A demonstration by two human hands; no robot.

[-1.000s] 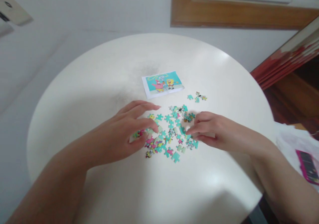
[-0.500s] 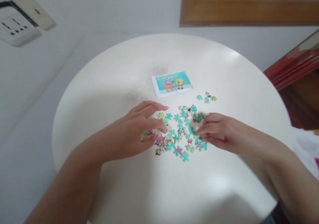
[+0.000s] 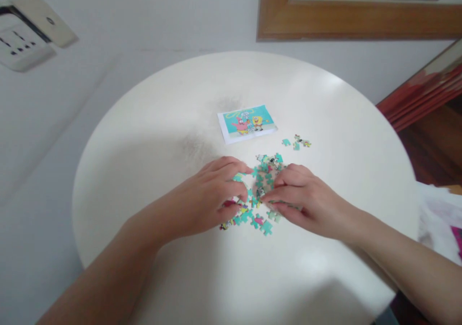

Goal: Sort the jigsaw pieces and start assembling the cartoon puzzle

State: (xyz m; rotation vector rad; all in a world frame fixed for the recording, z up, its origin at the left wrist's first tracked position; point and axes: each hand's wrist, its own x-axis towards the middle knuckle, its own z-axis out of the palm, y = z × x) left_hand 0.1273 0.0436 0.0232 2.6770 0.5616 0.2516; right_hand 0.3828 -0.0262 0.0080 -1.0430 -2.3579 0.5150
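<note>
Turquoise puzzle pieces [image 3: 247, 215] are strewn across the desk [image 3: 339, 123], mostly unjoined, it seems; the left hand [image 3: 211, 195] is held open over them, while the right hand [image 3: 308, 197] is bunched, its grip untellable.

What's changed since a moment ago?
The left hand has shifted right and the right hand further left, narrowing the gap between them over the puzzle pieces. Any grip is unclear. The picture card and the small outlying cluster stayed put.

Left hand [image 3: 212, 196], right hand [image 3: 305, 196] near each other, palms down (both curled).
</note>
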